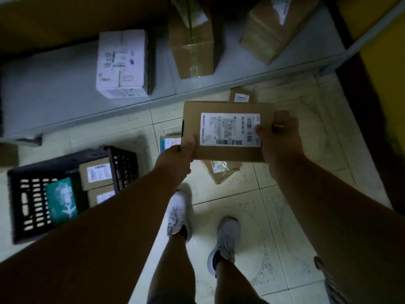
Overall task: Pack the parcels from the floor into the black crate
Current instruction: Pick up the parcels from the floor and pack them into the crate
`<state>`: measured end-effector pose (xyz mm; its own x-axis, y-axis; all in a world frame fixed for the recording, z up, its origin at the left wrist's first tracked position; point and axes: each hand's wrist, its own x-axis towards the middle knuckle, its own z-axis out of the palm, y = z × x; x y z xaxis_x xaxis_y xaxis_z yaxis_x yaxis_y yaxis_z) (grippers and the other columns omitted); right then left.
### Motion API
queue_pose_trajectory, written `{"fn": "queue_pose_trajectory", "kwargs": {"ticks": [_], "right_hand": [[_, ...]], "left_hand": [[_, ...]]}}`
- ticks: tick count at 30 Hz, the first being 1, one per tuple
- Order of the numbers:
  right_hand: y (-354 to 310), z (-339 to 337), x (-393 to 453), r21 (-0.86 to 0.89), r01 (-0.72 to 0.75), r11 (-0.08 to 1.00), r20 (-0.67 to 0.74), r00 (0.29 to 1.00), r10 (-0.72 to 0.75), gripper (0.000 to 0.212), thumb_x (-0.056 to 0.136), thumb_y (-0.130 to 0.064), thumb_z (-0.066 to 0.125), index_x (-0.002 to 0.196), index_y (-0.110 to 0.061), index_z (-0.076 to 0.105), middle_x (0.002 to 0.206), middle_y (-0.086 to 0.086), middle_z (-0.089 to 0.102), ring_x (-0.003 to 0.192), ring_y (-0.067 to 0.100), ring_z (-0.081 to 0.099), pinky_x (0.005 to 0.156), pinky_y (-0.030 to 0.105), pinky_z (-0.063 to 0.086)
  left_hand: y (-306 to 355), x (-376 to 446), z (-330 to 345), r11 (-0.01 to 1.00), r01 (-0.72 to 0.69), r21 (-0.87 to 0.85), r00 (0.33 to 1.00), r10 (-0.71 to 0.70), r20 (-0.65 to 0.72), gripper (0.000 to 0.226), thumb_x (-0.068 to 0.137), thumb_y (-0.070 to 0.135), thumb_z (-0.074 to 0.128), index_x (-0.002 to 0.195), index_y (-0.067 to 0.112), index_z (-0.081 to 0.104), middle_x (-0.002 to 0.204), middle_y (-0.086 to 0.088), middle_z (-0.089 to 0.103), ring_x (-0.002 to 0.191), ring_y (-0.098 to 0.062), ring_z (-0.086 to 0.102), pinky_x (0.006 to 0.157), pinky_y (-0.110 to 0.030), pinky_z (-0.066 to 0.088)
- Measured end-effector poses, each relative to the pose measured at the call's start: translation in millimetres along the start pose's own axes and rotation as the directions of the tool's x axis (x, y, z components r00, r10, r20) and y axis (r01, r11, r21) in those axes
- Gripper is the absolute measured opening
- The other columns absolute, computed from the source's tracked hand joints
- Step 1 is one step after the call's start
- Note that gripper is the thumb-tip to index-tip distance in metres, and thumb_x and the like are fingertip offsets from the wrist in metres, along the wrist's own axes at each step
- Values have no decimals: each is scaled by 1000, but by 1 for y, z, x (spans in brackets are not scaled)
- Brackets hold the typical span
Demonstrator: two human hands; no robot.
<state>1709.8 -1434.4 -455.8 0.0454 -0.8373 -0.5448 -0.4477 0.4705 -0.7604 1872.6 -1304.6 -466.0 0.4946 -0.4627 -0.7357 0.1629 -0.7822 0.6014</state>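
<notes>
I hold a flat brown cardboard parcel with a white shipping label above the floor, in both hands. My left hand grips its lower left corner, thumb on top. My right hand, a ring on one finger, grips its right edge. The black crate stands on the floor to the lower left. Inside it are two brown labelled parcels and a green box. On the floor under the held parcel lie a blue-edged parcel, a brown padded parcel and a small brown parcel.
A low grey shelf runs across the top, carrying a white carton and two brown cartons. My feet in white shoes stand on the pale tiled floor. A dark post and yellow wall stand at the right.
</notes>
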Motion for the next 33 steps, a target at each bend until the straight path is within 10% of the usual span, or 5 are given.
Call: {"fn": "queue_pose_trajectory", "kwargs": {"ticks": [4,7,18,24,33], "right_hand": [[7,32,-15,-126,101,987,63,994,-93,35,91,-21,64,123,-17,53,111,-5,68,97,13,69,69,23,58],[19,62,-40,-193,142,971,100,987,-124,38,92,-19,64,127,-18,51,121,-1,65,105,19,67,83,33,59],[50,220,-170,-389,289,875,247,948,-203,36,96,-19,60,131,-14,51,130,2,63,113,22,65,57,4,42],[38,335,-266,-496,370,786,308,921,-239,38,99,-21,56,135,-17,46,132,2,62,108,20,67,58,8,46],[87,445,-304,-603,428,673,333,902,-276,58,95,-21,59,147,-23,33,136,8,50,112,25,63,81,33,61]], "left_hand": [[-32,-10,-21,1000,-14,-3,988,13,-151,37,96,56,40,95,27,63,98,-6,66,84,-22,63,77,-40,55],[-64,-18,-45,998,-52,-20,974,46,-222,32,97,45,44,125,32,55,112,0,65,96,-21,64,88,-43,55],[-173,-49,-205,995,22,-95,916,-58,-398,14,96,30,52,108,24,50,98,1,61,86,-21,63,79,-39,56],[-236,-78,-341,998,56,21,887,-40,-461,38,96,33,52,131,19,47,110,-4,59,89,-21,54,78,-34,47],[-324,-39,-420,976,156,153,862,-59,-504,27,89,39,54,104,18,62,105,-8,61,85,-23,60,64,-30,50]]}}
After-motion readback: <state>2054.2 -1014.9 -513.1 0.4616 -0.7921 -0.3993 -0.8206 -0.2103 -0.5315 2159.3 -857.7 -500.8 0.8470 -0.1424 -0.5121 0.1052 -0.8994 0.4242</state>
